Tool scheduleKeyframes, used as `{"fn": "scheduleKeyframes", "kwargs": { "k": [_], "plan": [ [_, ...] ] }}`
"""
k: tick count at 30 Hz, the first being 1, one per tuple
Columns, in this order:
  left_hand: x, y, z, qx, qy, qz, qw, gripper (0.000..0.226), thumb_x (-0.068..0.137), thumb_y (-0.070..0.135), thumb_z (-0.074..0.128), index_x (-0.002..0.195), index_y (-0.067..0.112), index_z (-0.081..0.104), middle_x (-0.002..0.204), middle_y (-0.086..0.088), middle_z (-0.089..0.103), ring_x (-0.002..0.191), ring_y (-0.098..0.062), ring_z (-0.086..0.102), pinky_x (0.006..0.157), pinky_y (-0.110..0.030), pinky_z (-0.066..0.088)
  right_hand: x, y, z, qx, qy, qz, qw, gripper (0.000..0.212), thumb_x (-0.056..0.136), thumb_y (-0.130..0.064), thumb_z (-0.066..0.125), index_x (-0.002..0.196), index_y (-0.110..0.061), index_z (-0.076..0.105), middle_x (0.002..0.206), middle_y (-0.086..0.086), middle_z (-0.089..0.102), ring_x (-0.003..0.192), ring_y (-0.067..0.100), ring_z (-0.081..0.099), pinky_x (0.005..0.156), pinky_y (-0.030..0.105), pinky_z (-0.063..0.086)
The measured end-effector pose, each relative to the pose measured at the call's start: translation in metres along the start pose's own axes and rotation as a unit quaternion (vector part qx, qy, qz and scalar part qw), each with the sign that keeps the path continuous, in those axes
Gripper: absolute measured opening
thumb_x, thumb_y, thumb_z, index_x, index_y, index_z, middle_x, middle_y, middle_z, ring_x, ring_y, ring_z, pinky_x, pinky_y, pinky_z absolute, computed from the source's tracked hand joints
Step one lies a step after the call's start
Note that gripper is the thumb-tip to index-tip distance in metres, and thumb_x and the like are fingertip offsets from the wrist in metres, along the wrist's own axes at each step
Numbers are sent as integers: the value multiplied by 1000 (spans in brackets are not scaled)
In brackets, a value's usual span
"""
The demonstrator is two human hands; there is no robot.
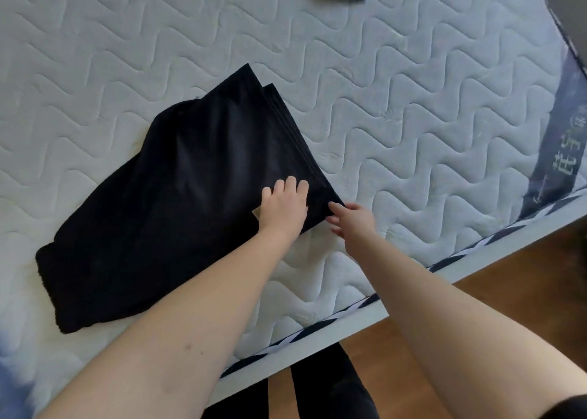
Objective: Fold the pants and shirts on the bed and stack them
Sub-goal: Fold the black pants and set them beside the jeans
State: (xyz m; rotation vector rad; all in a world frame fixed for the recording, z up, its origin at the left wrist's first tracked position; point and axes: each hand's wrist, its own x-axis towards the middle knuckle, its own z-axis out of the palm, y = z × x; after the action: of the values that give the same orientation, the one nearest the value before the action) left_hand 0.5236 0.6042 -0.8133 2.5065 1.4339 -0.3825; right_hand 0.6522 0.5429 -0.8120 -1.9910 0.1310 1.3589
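Now the left hand (282, 207) is pressing flat on the black pants (178, 202) — the right hand (351, 220) is pinching their corner, fingertips partly hidden.

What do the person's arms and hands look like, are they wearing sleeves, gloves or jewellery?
Both forearms are bare right down to the wrists, with no gloves, watch, bracelets or rings visible on the left hand or the right hand. The only sleeve that shows is a dark edge at the lower right corner, high on the right arm. The left arm's sleeve, if any, is out of view.
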Motion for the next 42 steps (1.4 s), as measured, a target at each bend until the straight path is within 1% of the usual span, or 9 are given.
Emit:
{"fn": "scheduleKeyframes", "kwargs": {
  "k": [4, 9, 17, 21, 24, 27, 29, 37, 42],
  "plan": [
    [9, 9, -10, 4, 6, -14, 1000, 21, 91, 20, 55, 112, 17, 55, 108, -2, 58, 98, -24, 56, 75, -36, 39, 5, 4, -13, -20, -6, -11, 1000, 13, 92, -14, 64, 103, -6, 62, 78, 10, 66, 57, 12, 62, 48, 22, 48],
    [-11, 21, -25, -5, 101, 65, 993, 16, 65, 16, 76, 78, 15, 66, 72, -1, 61, 61, -21, 59, 45, -30, 45, 7, 7, -17, 27, -25, -8, 999, 4, 95, -9, 59, 95, -10, 63, 82, 11, 66, 54, 11, 61, 52, 22, 52],
    [-35, 38, -4, 4, 78, 125, 989, 20, 64, 18, 81, 77, 20, 66, 71, 1, 59, 62, -17, 58, 45, -29, 43, 7, 5, -27, 61, -67, -21, 996, 7, 96, -8, 58, 101, -11, 64, 84, 6, 67, 55, 8, 58, 58, 21, 54],
    [-34, 38, -1, -15, 68, 126, 990, 23, 63, 14, 81, 79, 19, 65, 74, 2, 59, 64, -18, 58, 46, -29, 43, 6, 6, -29, 49, -76, -51, 995, 11, 99, -23, 56, 102, -16, 65, 88, 3, 66, 63, 8, 61, 64, 23, 54],
    [-29, 39, 0, -56, 65, 112, 990, 21, 71, 12, 76, 90, 16, 67, 85, 1, 64, 75, -19, 62, 53, -30, 46, 5, 8, -28, 49, -76, -66, 994, 16, 98, -33, 58, 106, -21, 64, 96, 0, 66, 72, 10, 64, 67, 22, 55],
    [-19, 37, 7, -120, -34, 129, 984, 42, 97, 15, 49, 139, 13, 48, 132, -5, 54, 120, -22, 53, 92, -34, 45, 4, 9, -27, 52, -74, -64, 994, 15, 99, -34, 56, 107, -24, 63, 102, 1, 68, 78, 12, 65, 68, 23, 54],
    [-15, 31, 9, -152, -64, 156, 974, 47, 103, 17, 39, 149, 10, 33, 147, -7, 42, 134, -21, 42, 108, -31, 33, 5, 9, -25, 40, -62, -65, 995, 11, 100, -31, 55, 107, -25, 62, 104, 5, 68, 82, 15, 65, 69, 25, 53],
    [3, -13, -14, -289, 27, 156, 944, 32, 96, 3, 52, 127, 5, 61, 129, -9, 61, 120, -25, 57, 106, -34, 41, -2, 21, -15, -39, -42, -142, 988, 35, 86, -20, 73, 115, -29, 57, 104, -14, 64, 90, 3, 65, 83, 28, 53],
    [54, -49, -31, -252, 86, 29, 964, 44, 96, 12, 53, 140, 11, 48, 145, -8, 45, 134, -23, 41, 111, -39, 35, -8, 21, -9, -106, -2, -179, 978, 34, 86, -12, 68, 107, -35, 54, 108, -11, 60, 70, -2, 59, 65, 11, 46]
  ]
}}
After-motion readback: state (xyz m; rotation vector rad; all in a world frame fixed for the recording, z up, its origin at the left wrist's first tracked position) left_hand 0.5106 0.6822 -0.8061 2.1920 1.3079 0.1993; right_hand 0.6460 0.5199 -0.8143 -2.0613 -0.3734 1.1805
